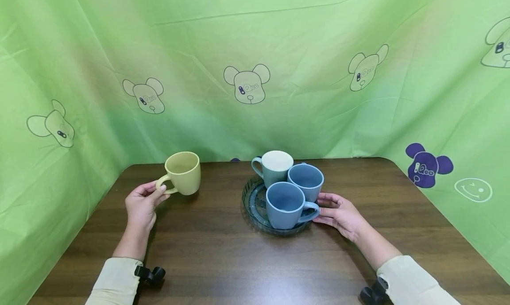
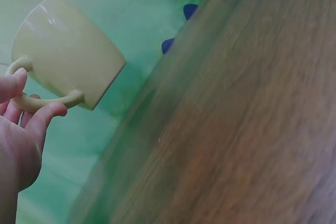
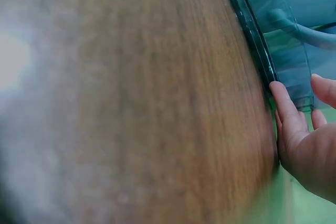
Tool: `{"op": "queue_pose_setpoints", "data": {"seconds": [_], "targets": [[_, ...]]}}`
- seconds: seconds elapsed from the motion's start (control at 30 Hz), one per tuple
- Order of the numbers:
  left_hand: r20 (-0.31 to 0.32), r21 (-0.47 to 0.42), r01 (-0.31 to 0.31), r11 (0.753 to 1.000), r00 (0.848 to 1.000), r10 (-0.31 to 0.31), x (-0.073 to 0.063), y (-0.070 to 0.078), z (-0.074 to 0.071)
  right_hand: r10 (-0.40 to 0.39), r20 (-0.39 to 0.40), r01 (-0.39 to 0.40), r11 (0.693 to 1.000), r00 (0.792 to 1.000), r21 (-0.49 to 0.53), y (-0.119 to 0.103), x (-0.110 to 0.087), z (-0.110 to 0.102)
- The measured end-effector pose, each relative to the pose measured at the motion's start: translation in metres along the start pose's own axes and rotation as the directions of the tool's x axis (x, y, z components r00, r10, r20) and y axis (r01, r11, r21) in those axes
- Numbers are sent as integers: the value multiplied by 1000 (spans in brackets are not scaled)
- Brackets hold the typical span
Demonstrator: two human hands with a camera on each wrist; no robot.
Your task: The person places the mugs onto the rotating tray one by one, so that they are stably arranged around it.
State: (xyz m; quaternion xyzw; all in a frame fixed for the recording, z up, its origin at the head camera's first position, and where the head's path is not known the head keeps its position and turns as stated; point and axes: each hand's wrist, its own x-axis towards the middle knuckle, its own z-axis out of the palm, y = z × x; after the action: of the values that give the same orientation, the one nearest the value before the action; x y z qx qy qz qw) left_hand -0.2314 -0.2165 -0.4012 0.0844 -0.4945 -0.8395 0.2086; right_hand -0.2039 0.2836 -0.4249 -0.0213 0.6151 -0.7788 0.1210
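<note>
My left hand (image 1: 144,204) pinches the handle of a pale yellow mug (image 1: 185,176), held upright over the table's left back part; the left wrist view shows thumb and fingers around the handle. To the right, a round dark-glass tray (image 1: 251,211) with a ribbed wall holds two blue mugs, a front one (image 1: 282,207) and a rear one (image 1: 307,181), and a light teal mug (image 1: 275,170) with a white inside. My right hand (image 1: 340,216) holds the tray's right edge, thumb at the rim and fingers low against the wall, close beside the front mug's handle.
The brown wooden table (image 1: 215,260) has rounded back corners. A green cloth (image 1: 191,97) printed with bear heads hangs behind it and along both sides. Black wrist mounts (image 1: 150,275) sit by both light sleeves.
</note>
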Motion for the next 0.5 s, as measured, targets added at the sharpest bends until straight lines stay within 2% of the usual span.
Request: {"op": "queue_pose_setpoints", "data": {"seconds": [0.27,0.5], "targets": [[49,-26,0,1000,999,2,-7,-2,10,9,-11,-10,1000,1000,-20,0,-1,2],[90,-15,12,1000,996,-11,-14,-6,17,19,-2,-19,999,1000,-32,0,-3,6]]}}
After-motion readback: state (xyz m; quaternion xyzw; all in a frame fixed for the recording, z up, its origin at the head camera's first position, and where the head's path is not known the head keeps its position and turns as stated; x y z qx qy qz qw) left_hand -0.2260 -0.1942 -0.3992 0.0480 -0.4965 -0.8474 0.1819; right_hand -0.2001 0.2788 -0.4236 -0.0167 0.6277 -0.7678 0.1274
